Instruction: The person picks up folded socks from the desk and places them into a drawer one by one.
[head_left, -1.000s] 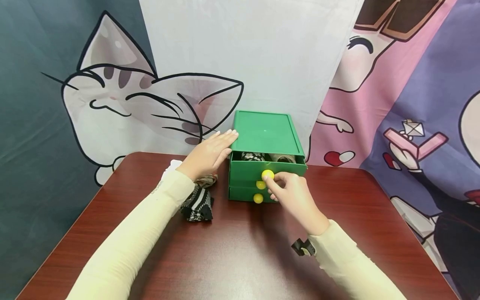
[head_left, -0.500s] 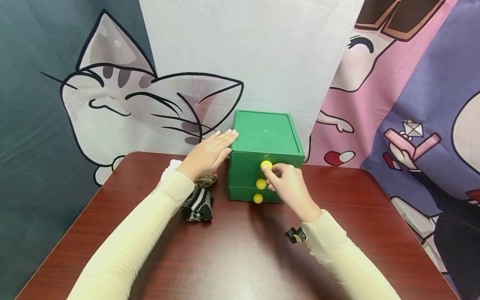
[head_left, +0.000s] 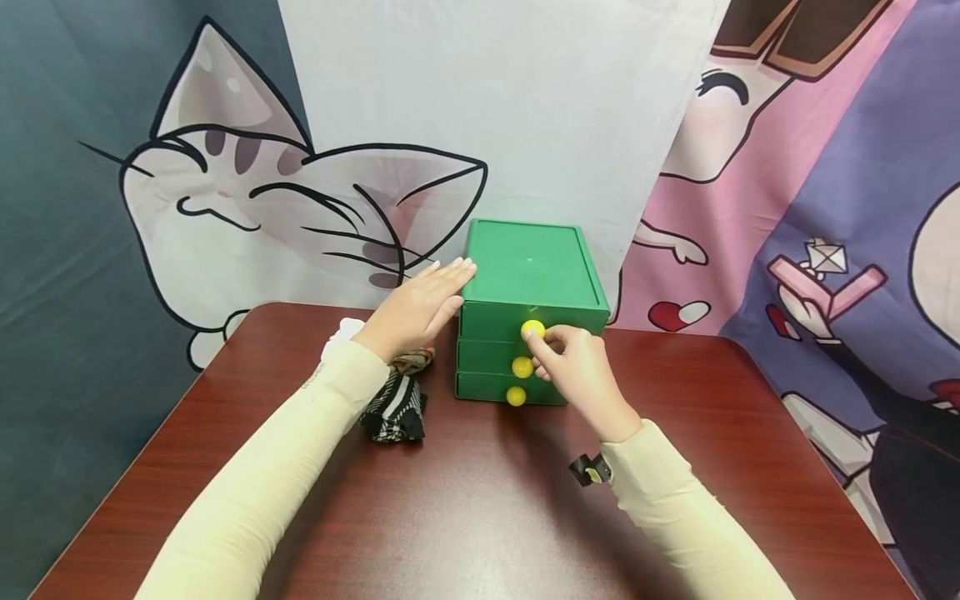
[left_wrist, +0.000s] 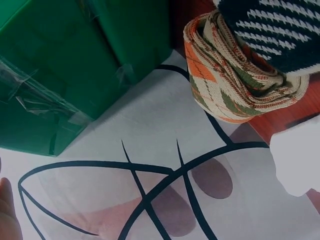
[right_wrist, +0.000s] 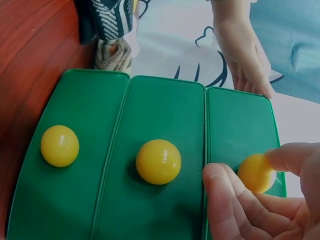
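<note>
A small green chest of three drawers stands on the table, all its drawers pushed in. My right hand pinches the yellow ball knob of the top drawer between thumb and fingers. The middle knob and bottom knob are untouched. Straight-fingered, my left hand lies against the top left edge of the chest. Below that hand are a rolled knit patterned in orange, green and cream, and a dark knit with white stripes. The drawers' contents are hidden.
The red-brown wooden table extends in front of the chest. A cloth backdrop with cartoon drawings hangs close behind it. Past the rolled knit lies a white object. A black device sits at my right wrist.
The top drawer, earlier partly out with knits showing inside, has slid back into the chest. My right hand moved inward with the knob; my left hand stayed put.
</note>
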